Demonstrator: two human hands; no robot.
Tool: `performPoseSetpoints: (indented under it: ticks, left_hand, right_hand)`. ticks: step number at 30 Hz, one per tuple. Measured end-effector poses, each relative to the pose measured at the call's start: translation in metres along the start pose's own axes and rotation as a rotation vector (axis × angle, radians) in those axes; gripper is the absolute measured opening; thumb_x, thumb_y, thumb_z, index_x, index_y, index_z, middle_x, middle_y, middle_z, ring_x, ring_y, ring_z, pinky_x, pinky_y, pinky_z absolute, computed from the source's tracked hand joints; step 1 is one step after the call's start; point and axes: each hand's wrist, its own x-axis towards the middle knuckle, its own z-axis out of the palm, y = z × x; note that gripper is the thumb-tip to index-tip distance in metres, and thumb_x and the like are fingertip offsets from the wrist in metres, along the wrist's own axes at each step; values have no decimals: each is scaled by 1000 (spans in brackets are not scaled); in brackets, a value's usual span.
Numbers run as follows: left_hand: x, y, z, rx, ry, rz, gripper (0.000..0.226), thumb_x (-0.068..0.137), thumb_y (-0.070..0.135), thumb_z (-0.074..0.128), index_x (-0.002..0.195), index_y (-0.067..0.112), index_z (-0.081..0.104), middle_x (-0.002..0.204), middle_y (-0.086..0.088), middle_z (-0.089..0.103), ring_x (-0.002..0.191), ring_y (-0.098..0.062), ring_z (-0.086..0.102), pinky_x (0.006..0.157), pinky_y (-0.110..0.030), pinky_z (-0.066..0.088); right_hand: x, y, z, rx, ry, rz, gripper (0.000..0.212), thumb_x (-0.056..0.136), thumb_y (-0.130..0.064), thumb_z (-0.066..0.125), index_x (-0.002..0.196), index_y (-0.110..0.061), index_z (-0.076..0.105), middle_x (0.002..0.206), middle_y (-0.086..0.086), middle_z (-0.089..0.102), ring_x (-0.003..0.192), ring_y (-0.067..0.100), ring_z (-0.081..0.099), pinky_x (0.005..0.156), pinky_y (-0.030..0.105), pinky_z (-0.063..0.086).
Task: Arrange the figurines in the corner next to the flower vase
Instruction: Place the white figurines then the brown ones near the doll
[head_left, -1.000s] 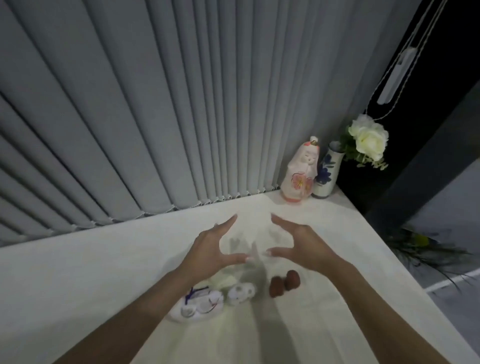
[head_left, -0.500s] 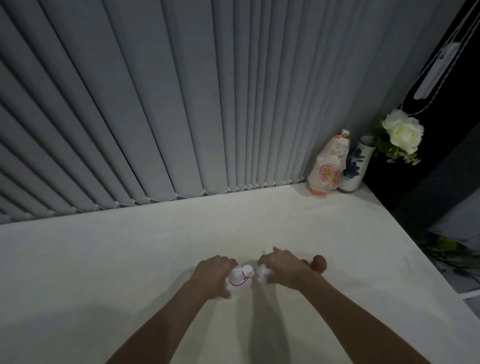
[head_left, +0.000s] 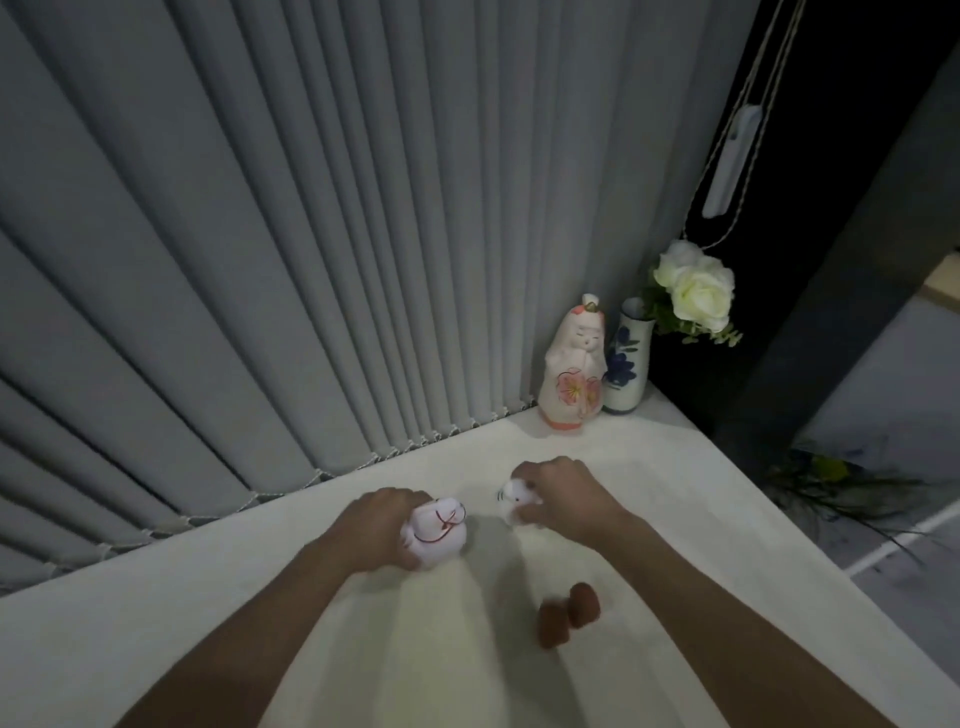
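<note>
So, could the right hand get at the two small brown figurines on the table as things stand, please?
Probably not yet: the right hand is closed on a small white figurine. The brown figurines lie uncovered on the white table beside that forearm, so the path looks free once it lets go.

Tall figurine (head_left: 571, 371) just left of vase (head_left: 626, 364), far corner; brown pieces (head_left: 566, 613) nearer on table (head_left: 156, 649).
</note>
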Motion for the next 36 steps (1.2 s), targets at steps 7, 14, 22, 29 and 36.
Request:
performPoseSetpoints:
  ticks: [7,14,22,29,36]
  left_hand:
    - [125,48,-33,-26,-21,214,50,60,19,79,108,25,66,107,-1,71,98,-18,63,70,-22,44]
    - [204,67,-26,95,-174,319,54,62,15,77,114,25,62,112,-4,69,102,-25,63,83,-34,54]
    - [218,59,-16,141,-215,344,59,63,17,78,119,27,58,117,-1,67,108,-22,60,87,-35,52]
    - [216,56,-12,151,-188,342,61,66,18,76,123,26,55,125,1,63,116,-21,55,93,-35,50]
    - [200,58,-14,120,-67,333,74,64,17,80,131,24,50,132,-2,58,122,-21,50,99,-32,46]
  right_hand:
    - [43,69,-27,-32,31,172,35,78,-24,65,111,-14,58,114,12,64,106,30,56,84,30,42]
    - [76,109,-17,-120,-91,250,38,83,-19,58,120,-10,52,120,17,59,108,32,55,90,34,45]
    - [85,118,-7,-202,-184,218,34,84,-19,58,115,-8,53,121,17,58,108,32,55,87,36,45]
    - [88,113,-3,-177,-142,206,31,87,-23,53,113,-7,53,119,17,59,107,32,57,85,35,44]
    - [79,110,-4,-124,-112,212,54,83,-20,60,132,-13,40,129,13,55,114,28,54,93,34,43]
